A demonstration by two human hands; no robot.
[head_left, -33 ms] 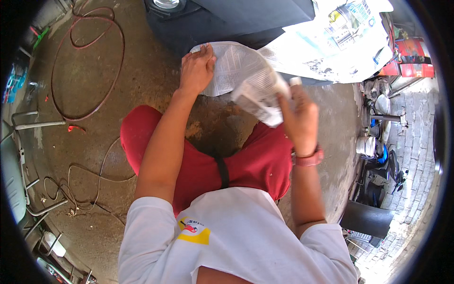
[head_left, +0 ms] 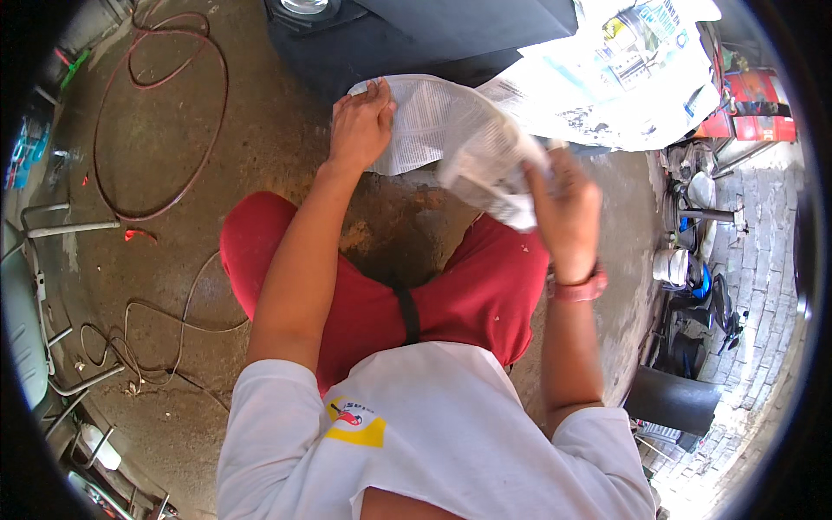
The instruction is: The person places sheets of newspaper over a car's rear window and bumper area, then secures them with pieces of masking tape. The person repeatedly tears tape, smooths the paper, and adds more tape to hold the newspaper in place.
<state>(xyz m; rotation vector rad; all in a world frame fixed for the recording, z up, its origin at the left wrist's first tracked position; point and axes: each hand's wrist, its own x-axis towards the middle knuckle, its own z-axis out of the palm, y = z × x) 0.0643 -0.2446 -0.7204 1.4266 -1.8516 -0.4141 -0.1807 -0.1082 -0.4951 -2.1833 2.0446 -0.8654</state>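
A sheet of newspaper [head_left: 422, 121] hangs below the lower edge of a dark grey vehicle bumper [head_left: 451, 39]. My left hand [head_left: 364, 121] is closed on its left end, with the fingertips at the top edge. My right hand [head_left: 568, 204], slightly blurred, grips the sheet's right part, which is folded over and curls toward me. A small white bit shows by the right fingertips; what it is I cannot make out. Just beyond, larger printed paper [head_left: 598, 87] covers the bumper's right side.
A round lamp [head_left: 305, 5] sits in the bumper's upper left. On the concrete floor at left lie a reddish hose [head_left: 224, 113] and a thin cable [head_left: 182, 325]. A chair [head_left: 24, 321] is at the left edge. A motorbike [head_left: 706, 299] and a red object [head_left: 758, 104] are at right.
My right hand has shifted a little to the right, drawing the folded part of the newspaper with it. My left hand stays in place.
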